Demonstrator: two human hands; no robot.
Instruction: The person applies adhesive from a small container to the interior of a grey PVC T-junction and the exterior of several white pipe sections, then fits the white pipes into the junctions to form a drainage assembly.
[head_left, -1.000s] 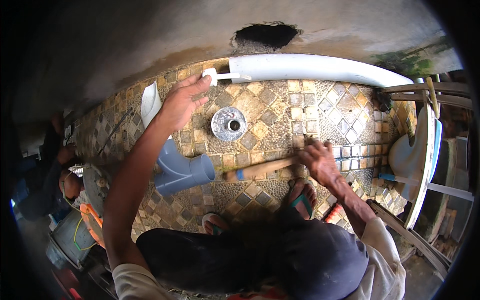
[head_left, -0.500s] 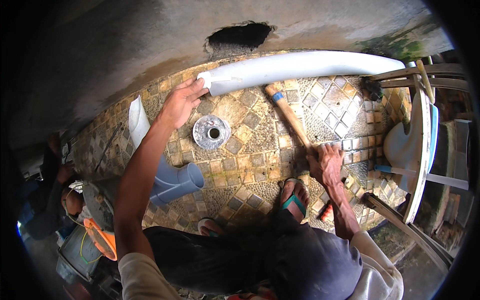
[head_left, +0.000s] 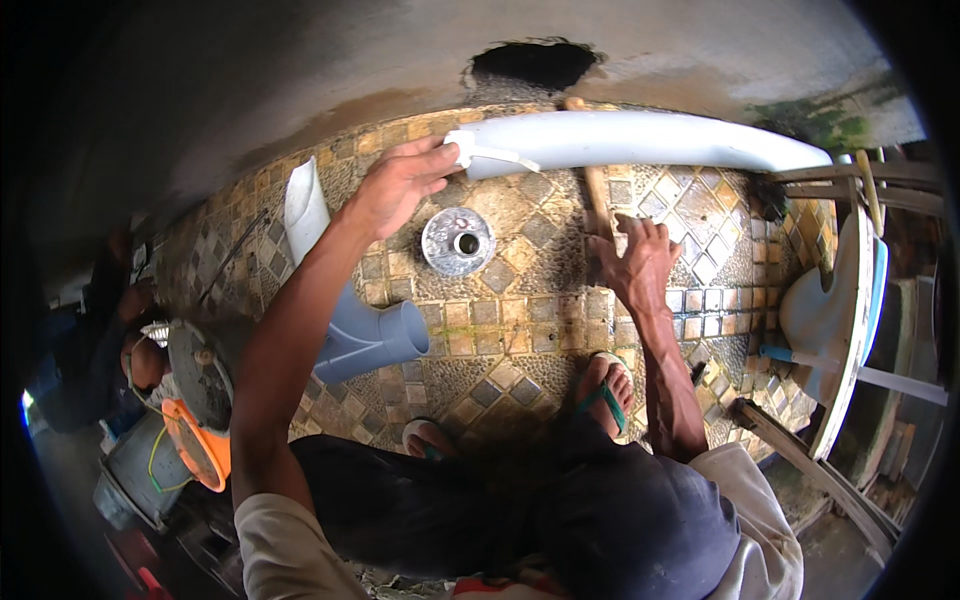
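Left of the round metal floor drain, a grey pipe fitting lies on the tiled floor, set aside out of reach of the work. Above the drain, the left hand closes its grip on the cut end of the long white pipe, apparently steadying it along the wall. Right of the drain, the right hand presses spread fingers onto a wooden handle, pinning it to the tiles, not wrapped around it.
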